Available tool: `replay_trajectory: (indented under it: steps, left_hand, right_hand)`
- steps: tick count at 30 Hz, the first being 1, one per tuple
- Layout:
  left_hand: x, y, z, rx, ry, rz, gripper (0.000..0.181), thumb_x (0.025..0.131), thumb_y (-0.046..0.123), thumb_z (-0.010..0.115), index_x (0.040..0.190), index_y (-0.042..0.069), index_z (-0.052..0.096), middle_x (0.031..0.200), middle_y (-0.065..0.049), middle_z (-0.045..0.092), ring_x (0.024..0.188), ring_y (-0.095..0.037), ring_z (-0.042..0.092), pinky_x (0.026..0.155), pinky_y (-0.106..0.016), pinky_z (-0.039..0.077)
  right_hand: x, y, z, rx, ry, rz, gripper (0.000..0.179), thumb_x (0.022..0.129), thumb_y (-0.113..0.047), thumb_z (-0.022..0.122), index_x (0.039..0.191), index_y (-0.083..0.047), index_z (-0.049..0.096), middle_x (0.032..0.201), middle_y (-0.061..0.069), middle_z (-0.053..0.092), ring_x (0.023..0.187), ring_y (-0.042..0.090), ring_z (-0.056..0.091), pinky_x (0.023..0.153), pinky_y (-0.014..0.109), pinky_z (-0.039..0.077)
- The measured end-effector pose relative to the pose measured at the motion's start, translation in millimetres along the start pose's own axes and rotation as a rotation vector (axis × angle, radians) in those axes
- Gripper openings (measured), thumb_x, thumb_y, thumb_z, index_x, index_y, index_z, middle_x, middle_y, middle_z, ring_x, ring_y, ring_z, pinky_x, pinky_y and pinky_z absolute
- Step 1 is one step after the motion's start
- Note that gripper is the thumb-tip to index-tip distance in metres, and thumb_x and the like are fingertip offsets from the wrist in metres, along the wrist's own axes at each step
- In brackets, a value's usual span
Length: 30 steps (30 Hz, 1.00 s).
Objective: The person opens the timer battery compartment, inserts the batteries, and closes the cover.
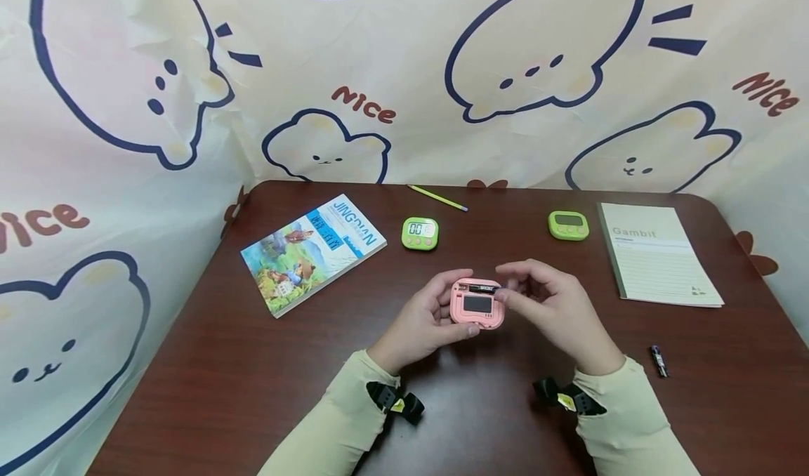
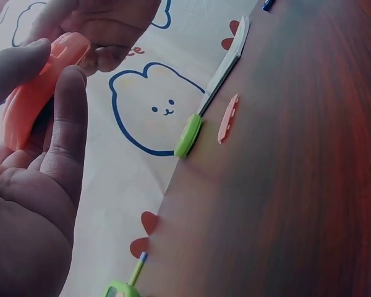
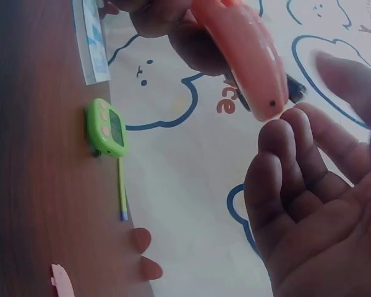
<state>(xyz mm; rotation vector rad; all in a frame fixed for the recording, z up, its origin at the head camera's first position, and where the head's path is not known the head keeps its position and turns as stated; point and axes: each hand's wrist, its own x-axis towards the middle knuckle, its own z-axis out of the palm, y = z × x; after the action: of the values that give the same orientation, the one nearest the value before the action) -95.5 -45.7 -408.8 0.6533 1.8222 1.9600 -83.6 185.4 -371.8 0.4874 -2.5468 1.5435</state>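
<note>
A pink digital timer (image 1: 464,316) is gripped at its left side by my left hand (image 1: 432,314), thumb along the lower edge. The face turned up shows a dark grey rectangle and, above it, an uncovered battery slot with a black battery (image 1: 482,289) in it. My right hand (image 1: 556,307) is at the timer's right edge, thumb tip right by the battery's end, the other fingers loosely bent. In the right wrist view its fingertips are close under the timer's end. A small pink battery cover (image 2: 228,119) lies on the table.
Two green timers (image 1: 420,234) (image 1: 568,225) stand toward the back, with a green pencil (image 1: 437,198) behind them. A picture-covered book (image 1: 312,255) lies on the left and a Gambit notebook (image 1: 660,255) on the right. Another battery (image 1: 659,361) lies beside my right forearm.
</note>
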Motion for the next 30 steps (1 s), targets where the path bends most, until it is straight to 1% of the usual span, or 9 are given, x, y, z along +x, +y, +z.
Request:
replay_trajectory:
  steps: [3, 7, 12, 16, 19, 23, 25, 28, 30]
  left_hand:
    - [-0.5, 0.0, -0.9, 0.004, 0.009, 0.0, 0.076, 0.086, -0.007, 0.075, 0.149, 0.016, 0.04, 0.133, -0.011, 0.063, 0.109, -0.02, 0.067, 0.091, -0.033, 0.056]
    - [-1.0, -0.3, -1.3, 0.004, 0.004, 0.005, 0.076, 0.086, -0.007, 0.075, 0.149, 0.015, 0.04, 0.132, -0.012, 0.064, 0.107, -0.02, 0.068, 0.089, -0.033, 0.057]
    - [-2.1, 0.6, 0.4, -0.005, 0.0, 0.005, 0.075, 0.085, -0.008, 0.075, 0.149, 0.012, 0.04, 0.129, -0.015, 0.065, 0.104, -0.02, 0.069, 0.088, -0.033, 0.058]
    - [-2.5, 0.9, 2.5, -0.01, -0.003, -0.008, 0.073, 0.086, -0.008, 0.074, 0.148, 0.013, 0.042, 0.129, -0.014, 0.066, 0.103, -0.02, 0.069, 0.088, -0.033, 0.058]
    - [-1.9, -0.4, 4.3, -0.01, -0.004, -0.001, 0.072, 0.086, -0.008, 0.074, 0.147, 0.012, 0.042, 0.129, -0.014, 0.065, 0.104, -0.021, 0.068, 0.088, -0.034, 0.058]
    - [0.0, -5.2, 7.8, -0.013, -0.003, 0.02, 0.071, 0.086, -0.009, 0.074, 0.145, 0.011, 0.042, 0.129, -0.015, 0.065, 0.107, -0.02, 0.068, 0.089, -0.034, 0.057]
    - [1.2, -7.7, 9.1, -0.01, -0.001, 0.027, 0.07, 0.086, -0.009, 0.074, 0.145, 0.012, 0.042, 0.13, -0.015, 0.064, 0.108, -0.02, 0.068, 0.089, -0.034, 0.057]
    - [2.4, -10.0, 9.3, -0.002, 0.006, 0.028, 0.07, 0.086, -0.008, 0.074, 0.145, 0.013, 0.042, 0.13, -0.014, 0.065, 0.107, -0.019, 0.068, 0.089, -0.034, 0.057]
    - [2.9, -10.5, 8.5, 0.003, 0.009, 0.033, 0.071, 0.086, -0.008, 0.075, 0.145, 0.013, 0.041, 0.13, -0.014, 0.065, 0.106, -0.019, 0.068, 0.089, -0.034, 0.058]
  right_hand:
    - [0.8, 3.4, -2.0, 0.076, -0.022, 0.051, 0.018, 0.095, -0.009, 0.07, 0.112, -0.007, 0.072, 0.094, 0.005, 0.069, 0.075, 0.019, 0.062, 0.062, 0.027, 0.055]
    - [3.4, 10.1, -0.7, 0.161, -0.083, 0.138, 0.018, 0.097, -0.013, 0.068, 0.112, -0.003, 0.071, 0.102, 0.009, 0.07, 0.078, 0.023, 0.065, 0.068, 0.032, 0.059]
    - [4.9, 17.3, 3.5, 0.257, -0.129, 0.225, 0.021, 0.098, -0.014, 0.066, 0.113, 0.0, 0.069, 0.1, 0.01, 0.07, 0.077, 0.024, 0.067, 0.071, 0.037, 0.06]
    - [4.2, 16.1, 6.7, 0.3, -0.109, 0.263, 0.02, 0.098, -0.011, 0.065, 0.112, 0.003, 0.069, 0.096, 0.011, 0.07, 0.072, 0.023, 0.066, 0.067, 0.036, 0.059]
    - [3.8, 9.3, 10.4, 0.222, -0.064, 0.263, 0.016, 0.097, -0.008, 0.064, 0.108, 0.002, 0.07, 0.093, 0.011, 0.069, 0.069, 0.021, 0.063, 0.063, 0.031, 0.057]
    - [1.8, -1.2, 16.6, -0.02, 0.017, 0.224, 0.012, 0.091, -0.006, 0.065, 0.1, -0.006, 0.073, 0.085, 0.005, 0.067, 0.071, 0.018, 0.059, 0.06, 0.025, 0.051]
    - [1.4, -2.7, 16.3, -0.1, 0.019, 0.205, 0.012, 0.091, -0.006, 0.066, 0.1, -0.009, 0.073, 0.084, 0.003, 0.066, 0.071, 0.018, 0.058, 0.059, 0.025, 0.05]
    - [2.3, 5.5, 6.7, -0.09, -0.061, 0.18, 0.011, 0.095, -0.013, 0.068, 0.104, -0.011, 0.073, 0.085, 0.005, 0.067, 0.07, 0.023, 0.061, 0.058, 0.029, 0.053]
    - [3.9, 15.8, -2.3, -0.038, -0.115, 0.203, 0.016, 0.097, -0.02, 0.068, 0.109, -0.01, 0.072, 0.091, 0.008, 0.069, 0.072, 0.028, 0.064, 0.059, 0.032, 0.055]
